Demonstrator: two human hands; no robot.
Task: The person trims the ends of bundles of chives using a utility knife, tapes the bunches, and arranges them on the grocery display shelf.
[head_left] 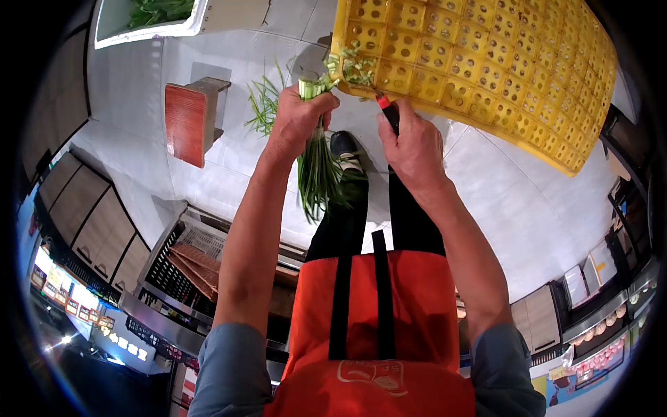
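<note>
Beyond the red apron [375, 299], long-leaved greens [317, 161] are clenched in the left hand [303, 115], a red-collared black handle [389, 115] in the right hand [415, 147], with scraps [358, 68] already on the yellow crate [486, 83], leaves [323, 191] apparently left uncut.

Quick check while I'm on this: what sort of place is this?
Probably a produce shop or market stall, though I can't be certain. A white box holds leafy greens, there's a large yellow perforated crate, and the left hand grips a bunch of long green stalks.
</note>
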